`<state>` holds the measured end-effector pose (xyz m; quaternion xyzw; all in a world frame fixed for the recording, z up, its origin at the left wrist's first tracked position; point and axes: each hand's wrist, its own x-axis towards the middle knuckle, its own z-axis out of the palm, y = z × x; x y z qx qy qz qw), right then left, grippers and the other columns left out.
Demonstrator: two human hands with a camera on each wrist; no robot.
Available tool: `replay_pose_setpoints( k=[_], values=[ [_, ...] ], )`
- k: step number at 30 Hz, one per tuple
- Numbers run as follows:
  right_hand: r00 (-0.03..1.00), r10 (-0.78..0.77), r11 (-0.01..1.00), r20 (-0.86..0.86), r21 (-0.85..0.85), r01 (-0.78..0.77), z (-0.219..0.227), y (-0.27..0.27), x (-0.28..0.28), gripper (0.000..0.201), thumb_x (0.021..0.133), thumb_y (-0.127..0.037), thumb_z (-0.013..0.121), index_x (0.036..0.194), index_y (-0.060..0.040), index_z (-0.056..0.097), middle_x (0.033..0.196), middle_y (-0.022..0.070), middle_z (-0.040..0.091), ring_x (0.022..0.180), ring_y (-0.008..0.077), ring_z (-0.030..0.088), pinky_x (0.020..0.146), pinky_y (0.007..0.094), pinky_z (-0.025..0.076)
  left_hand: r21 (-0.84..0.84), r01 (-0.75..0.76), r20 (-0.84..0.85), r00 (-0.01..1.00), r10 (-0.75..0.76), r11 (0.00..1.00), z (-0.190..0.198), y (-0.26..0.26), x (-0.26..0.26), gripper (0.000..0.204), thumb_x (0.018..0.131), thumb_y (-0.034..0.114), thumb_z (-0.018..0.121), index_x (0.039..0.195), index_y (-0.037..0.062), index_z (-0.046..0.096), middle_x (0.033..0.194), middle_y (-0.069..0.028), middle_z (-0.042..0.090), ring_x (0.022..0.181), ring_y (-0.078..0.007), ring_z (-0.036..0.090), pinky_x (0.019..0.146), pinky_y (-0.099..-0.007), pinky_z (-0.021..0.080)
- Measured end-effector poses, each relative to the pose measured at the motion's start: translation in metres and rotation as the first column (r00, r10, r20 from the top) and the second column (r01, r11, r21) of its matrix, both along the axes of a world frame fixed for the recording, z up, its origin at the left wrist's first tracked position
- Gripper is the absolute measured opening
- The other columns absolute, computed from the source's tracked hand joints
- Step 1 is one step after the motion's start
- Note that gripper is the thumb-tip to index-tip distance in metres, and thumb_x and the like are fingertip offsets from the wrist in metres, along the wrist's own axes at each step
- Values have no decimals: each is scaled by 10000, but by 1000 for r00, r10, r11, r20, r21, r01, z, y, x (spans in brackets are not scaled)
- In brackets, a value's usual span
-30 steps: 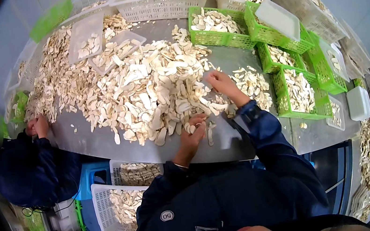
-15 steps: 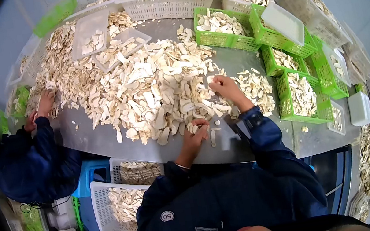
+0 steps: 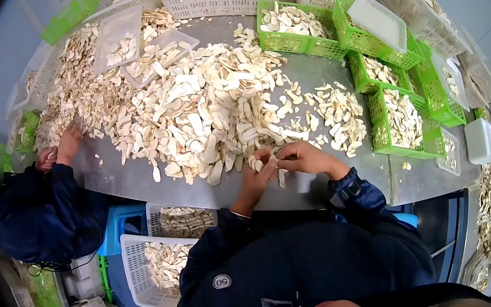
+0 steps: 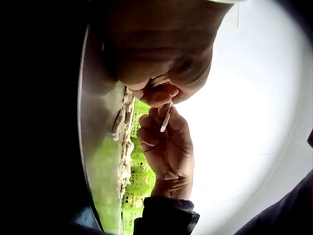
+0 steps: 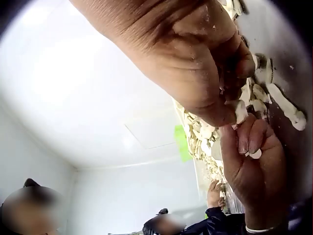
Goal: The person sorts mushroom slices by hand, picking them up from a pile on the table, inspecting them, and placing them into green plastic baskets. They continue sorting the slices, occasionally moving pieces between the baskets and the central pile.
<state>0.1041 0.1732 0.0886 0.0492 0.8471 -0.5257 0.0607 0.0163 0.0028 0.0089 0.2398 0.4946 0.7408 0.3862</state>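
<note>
Pale dried mushroom slices form a wide pile (image 3: 190,117) on the metal table. My left hand (image 3: 255,178) is at the pile's front edge, its fingers curled around mushroom slices, one of which (image 5: 255,153) pokes out of the curled fingers in the right wrist view. Beside it, my right hand (image 3: 308,160) pinches a mushroom slice (image 5: 241,111) between thumb and fingers, right at the left fingertips. In the left wrist view a thin slice (image 4: 165,122) shows edge-on between the two hands. A loose slice (image 3: 282,178) lies on the table just below them.
A smaller heap of slices (image 3: 341,118) lies to the right. Green baskets (image 3: 379,125) holding slices line the table's right side; white crates (image 3: 218,1) stand along the back. Another person's hand (image 3: 70,142) works at the pile's left end. A white crate (image 3: 140,275) sits below the front edge.
My right hand has come from the pile's right edge down and toward me, to meet my left hand. The left hand stays nearly in place. At left, the other person's hand has reached into the pile.
</note>
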Motion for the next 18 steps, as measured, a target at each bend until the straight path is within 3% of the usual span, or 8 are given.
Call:
replay_pose_setpoints(
  k=[4,7,8,10,14,18],
  values=[
    [1000,11,1000,-2,-17,-11,-5,0,0,179,884,-180,660,931,-9,686,798,73,644,751,143,587,701,293,476,8,17,85,996,-18,1000,-1,-2,0,293,954,120,570,1210,4,487,881,-7,534,686,-66,467,600,-227,392],
    [999,-42,981,7,-189,42,-19,2,3,187,906,-194,639,914,-10,674,781,34,628,736,109,572,695,263,465,48,13,189,982,-22,999,-1,-2,1,271,952,115,566,1198,22,498,893,-8,538,683,-64,467,598,-225,390],
    [988,-138,948,65,-282,151,-22,3,5,185,916,-198,630,912,-17,668,779,17,619,736,95,566,690,252,459,66,6,224,974,-21,998,0,-1,1,259,951,112,566,1188,29,504,897,-9,540,680,-64,468,597,-224,391],
    [931,-303,824,204,-434,363,-20,4,5,184,935,-207,610,908,-31,654,774,-17,603,736,66,555,680,230,446,55,-27,82,996,23,998,6,-1,1,239,931,96,600,1145,15,532,877,-12,560,674,-66,486,582,-227,403],
    [879,-405,703,251,-530,475,-9,-11,3,159,959,-187,579,1042,-54,604,791,-54,590,720,45,555,649,214,452,77,-93,-80,992,99,993,7,2,4,191,916,80,628,1084,19,559,871,-3,579,676,-62,502,582,-228,414],
    [916,-360,781,176,-480,399,-7,-20,5,161,961,-154,582,1097,-69,596,820,-33,612,720,42,574,605,186,442,36,-12,22,1000,11,999,-1,0,1,185,917,83,629,1080,28,561,844,15,575,680,-52,498,595,-212,412]
  ],
)
